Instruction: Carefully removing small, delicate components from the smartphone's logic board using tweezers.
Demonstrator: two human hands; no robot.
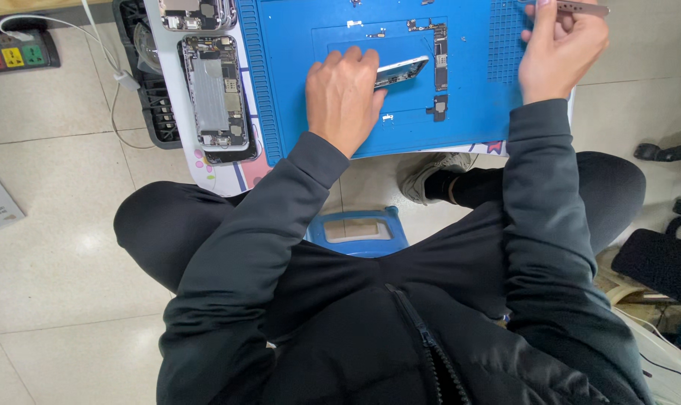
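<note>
My left hand (pixel 344 94) rests on the blue repair mat (pixel 468 112) and grips a silver phone frame (pixel 402 71), tilted up on one edge. My right hand (pixel 559 45) is raised over the mat's right side and holds metal tweezers (pixel 584 9) that point right. A long dark circuit board (pixel 440 52) lies on the mat just right of the phone frame, with a smaller board piece (pixel 439 107) below it. Tiny parts are scattered near the mat's top.
An opened phone body (pixel 213 94) lies on the white table left of the mat, another opened phone (pixel 194 13) above it. A power strip (pixel 14 52) sits on the tiled floor at far left. A blue stool (pixel 355 232) shows between my knees.
</note>
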